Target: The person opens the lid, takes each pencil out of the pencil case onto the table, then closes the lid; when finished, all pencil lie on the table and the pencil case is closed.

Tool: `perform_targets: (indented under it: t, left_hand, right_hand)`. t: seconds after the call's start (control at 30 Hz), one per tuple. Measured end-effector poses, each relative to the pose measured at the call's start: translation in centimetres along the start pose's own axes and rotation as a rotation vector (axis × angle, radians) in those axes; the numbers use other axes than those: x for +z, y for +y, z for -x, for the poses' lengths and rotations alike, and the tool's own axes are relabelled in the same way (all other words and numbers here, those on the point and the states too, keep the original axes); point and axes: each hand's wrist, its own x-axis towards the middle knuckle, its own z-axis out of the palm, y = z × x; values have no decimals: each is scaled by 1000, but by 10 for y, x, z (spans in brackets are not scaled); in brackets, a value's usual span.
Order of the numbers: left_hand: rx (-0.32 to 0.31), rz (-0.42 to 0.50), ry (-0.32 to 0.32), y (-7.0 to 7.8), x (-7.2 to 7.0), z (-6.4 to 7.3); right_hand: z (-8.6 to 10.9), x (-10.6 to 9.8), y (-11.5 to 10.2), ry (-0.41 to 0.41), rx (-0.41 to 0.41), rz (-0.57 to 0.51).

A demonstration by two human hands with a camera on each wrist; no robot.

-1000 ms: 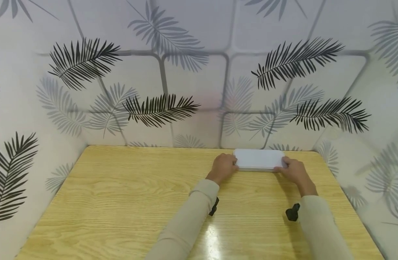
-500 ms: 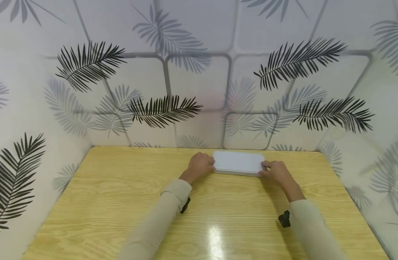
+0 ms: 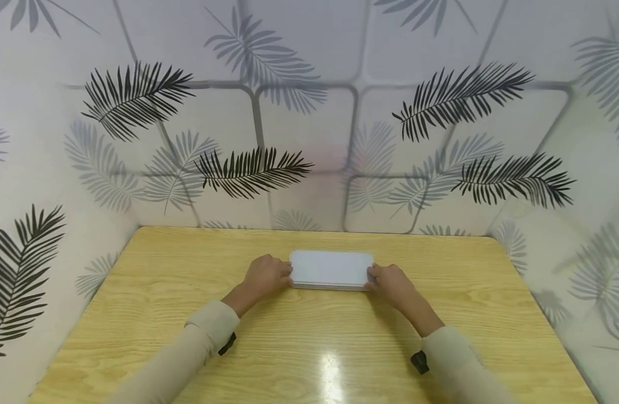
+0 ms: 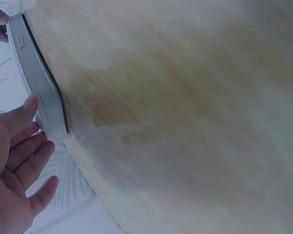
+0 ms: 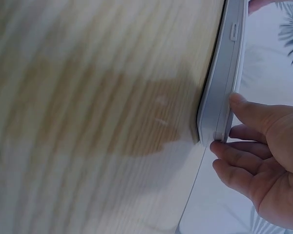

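Observation:
A flat, oblong white case (image 3: 331,268) with rounded corners lies on the wooden table, its long side facing me. My left hand (image 3: 262,276) grips its left end, and the right hand (image 3: 394,286) grips the opposite end. In the left wrist view, the thumb presses the grey side of the case (image 4: 41,80) while fingers curl round the corner. The right wrist view gives a similar hold, thumb on the front edge and fingers at the end of the case (image 5: 223,78). A small latch-like rectangle shows on that grey side. The case's underside is hidden.
The wood-grain table (image 3: 188,269) extends on both sides of the case and toward me. Behind it, a wall (image 3: 309,123) with a leaf pattern borders the far edge. A bright reflection lies on the near tabletop.
Both hands have moved the case left and closer to me, from the table's far edge at the right to nearer the middle. Their hold on its two ends stays the same.

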Motion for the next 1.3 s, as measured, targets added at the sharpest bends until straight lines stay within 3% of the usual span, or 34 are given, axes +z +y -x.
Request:
perform_targets:
  t: [0.13, 0.4, 0.57, 0.63, 0.73, 0.9, 1.0, 1.1, 1.3]
  left_hand:
    - [5, -35, 34, -7, 2, 22]
    - [-43, 57, 102, -10, 4, 58]
    - [-43, 117, 124, -14, 5, 72]
    - [-58, 188, 127, -16, 5, 73]
    - [-142, 377, 118, -21, 5, 74]
    - [-250, 667, 26, -28, 10, 67]
    - [-245, 739, -36, -29, 15, 63]
    - [-213, 748, -52, -28, 20, 59]
    - [-148, 666, -20, -25, 25, 54]
  right_hand:
    - [2, 2, -20, -11, 4, -10]
    - [11, 5, -48, 9, -14, -50]
    - [19, 8, -61, 14, -26, -28]
    - [21, 8, -64, 36, -35, -18]
    - [21, 8, -69, 106, -81, -6]
    - [15, 13, -84, 186, -274, 99]
    - [11, 18, -97, 155, -386, 205]
    - [7, 25, -108, 110, -452, 341]
    - [-2, 33, -126, 48, -453, 506]
